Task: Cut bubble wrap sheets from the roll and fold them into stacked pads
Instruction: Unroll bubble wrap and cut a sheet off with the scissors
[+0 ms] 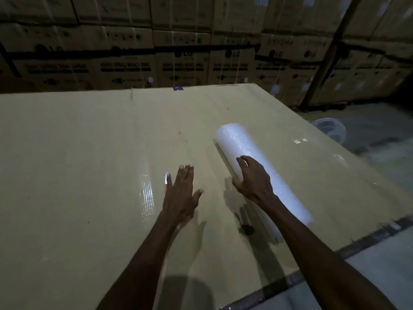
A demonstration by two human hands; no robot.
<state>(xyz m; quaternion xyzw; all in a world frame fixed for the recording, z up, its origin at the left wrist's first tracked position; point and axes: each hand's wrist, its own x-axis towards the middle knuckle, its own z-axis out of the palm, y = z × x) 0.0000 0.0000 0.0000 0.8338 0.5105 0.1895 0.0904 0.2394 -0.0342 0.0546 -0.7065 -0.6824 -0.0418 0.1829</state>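
1. While the bubble wrap roll (261,171) lies on its side on the surface (78,142), slanting from far-centre toward the near right, the right hand (253,179) rests on its near-middle part, fingers (242,162) curved over the top and the thumb down the roll's left flank.
2. An unrolled clear sheet (147,195) spreads leftward from the roll, under the left hand (181,195); it shows mostly as shiny streaks just left of those fingers.
3. Left hand is flat and spread, palm down, fingers straight and pointing away, thumb out toward the roll; it holds nothing, and a small bright sliver beside its little finger is too blurred to name.
4. Both forearms reach forward from the bottom edge, the right one crossing the near end of the roll.
5. A dark object (245,224), unclear in kind, lies just near of the right wrist, beside the roll.
6. Beyond the tan surface, stacked cardboard boxes (183,63) fill the dim back wall; a clear round container (329,128) sits on the floor far right.
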